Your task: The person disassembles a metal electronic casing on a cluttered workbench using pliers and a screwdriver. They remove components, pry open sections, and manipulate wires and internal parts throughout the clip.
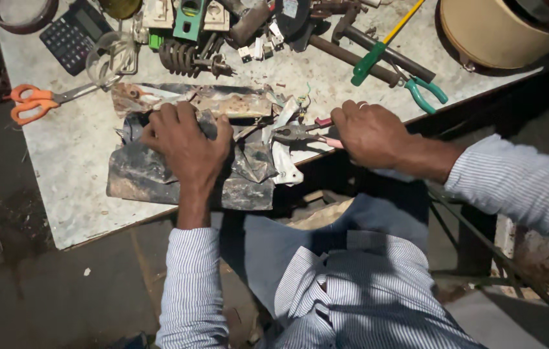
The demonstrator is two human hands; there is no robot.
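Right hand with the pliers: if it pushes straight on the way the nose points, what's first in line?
Probably the white metal bracket: the pliers in the right hand point left at it, seemingly touching already. Beyond lies the left hand.

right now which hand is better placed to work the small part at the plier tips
Right. The right hand already grips the pliers, whose tips meet the small white metal part. The left hand lies flat on the dark crumpled sheet, pinning it to the table.
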